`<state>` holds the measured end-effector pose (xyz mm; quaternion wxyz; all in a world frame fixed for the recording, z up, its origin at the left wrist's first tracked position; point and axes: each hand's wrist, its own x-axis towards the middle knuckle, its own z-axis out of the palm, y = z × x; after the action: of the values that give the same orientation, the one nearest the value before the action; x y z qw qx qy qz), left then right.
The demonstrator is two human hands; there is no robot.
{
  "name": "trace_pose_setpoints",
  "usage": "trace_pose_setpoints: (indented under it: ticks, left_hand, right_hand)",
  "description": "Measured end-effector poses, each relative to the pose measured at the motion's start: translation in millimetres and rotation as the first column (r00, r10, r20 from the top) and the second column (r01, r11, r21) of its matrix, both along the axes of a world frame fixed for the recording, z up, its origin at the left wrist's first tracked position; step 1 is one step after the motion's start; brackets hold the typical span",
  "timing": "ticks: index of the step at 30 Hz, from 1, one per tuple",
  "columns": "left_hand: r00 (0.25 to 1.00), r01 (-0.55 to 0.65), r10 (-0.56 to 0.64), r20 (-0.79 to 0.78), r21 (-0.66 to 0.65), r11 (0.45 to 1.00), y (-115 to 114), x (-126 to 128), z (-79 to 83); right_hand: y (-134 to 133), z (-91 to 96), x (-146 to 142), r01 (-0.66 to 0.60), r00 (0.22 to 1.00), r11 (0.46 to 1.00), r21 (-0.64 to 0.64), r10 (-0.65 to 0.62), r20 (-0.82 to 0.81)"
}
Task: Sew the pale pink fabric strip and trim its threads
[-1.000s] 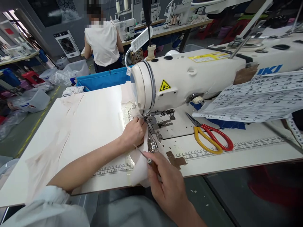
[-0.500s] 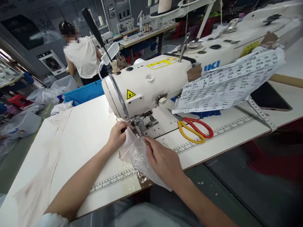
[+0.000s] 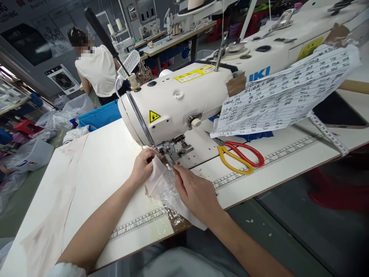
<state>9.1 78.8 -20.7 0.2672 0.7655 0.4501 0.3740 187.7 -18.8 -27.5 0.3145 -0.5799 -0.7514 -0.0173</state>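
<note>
L hand [image 3: 143, 166]: fingers curled, pinching edge of pale fabric piece [image 3: 161, 184] right by presser foot [image 3: 169, 153] of sewing machine [image 3: 178, 102]. R hand [image 3: 195, 191] rests on the fabric piece, fingers closed round a thin tool [image 3: 173, 168], tip near the foot. The fabric piece lies on table [image 3: 109, 154], its front end over the edge. Scissors [image 3: 240, 157] lie well apart to the right.

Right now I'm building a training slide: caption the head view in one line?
Left hand and right hand steady pale fabric at the presser foot of a white sewing machine; scissors lie nearby.

Sewing machine [image 3: 184, 100] blocks ahead, scissors [image 3: 239, 156] lie right; table [image 3: 100, 161] opens left.
</note>
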Motion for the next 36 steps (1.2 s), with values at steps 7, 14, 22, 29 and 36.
trace_pose_setpoints:
  ticks: [7, 14, 22, 29, 36]
  left_hand:
    - [0.997, -0.012, 0.015, -0.07, 0.046, 0.999, 3.8, -1.6, -3.9]
    - [0.993, -0.047, 0.046, -0.109, -0.004, 0.999, 5.1, -1.1, -2.0]
    - [0.991, -0.032, 0.034, -0.127, 0.019, 0.999, 3.1, -0.6, -1.3]
    - [0.967, 0.025, 0.015, -0.253, 0.155, 0.988, 2.7, 1.5, 0.2]
    - [0.959, 0.044, 0.018, -0.283, 0.21, 0.977, 5.4, 1.7, -1.1]
  right_hand:
    - [1.3, -1.9, -0.4, -0.036, 0.998, 0.999, 0.022, 0.034, 0.048]
    - [-0.7, -3.1, 1.7, -0.033, 0.999, 0.998, 0.059, 0.033, 0.004]
    - [-0.5, -2.7, 0.9, -0.032, 0.998, 0.999, 0.002, 0.032, 0.053]
    - [-1.0, -1.4, -1.0, -0.022, 0.997, 1.0, -0.018, 0.023, 0.079]
    - [-2.3, -0.4, -0.6, -0.008, 0.995, 0.998, -0.056, 0.014, 0.102]
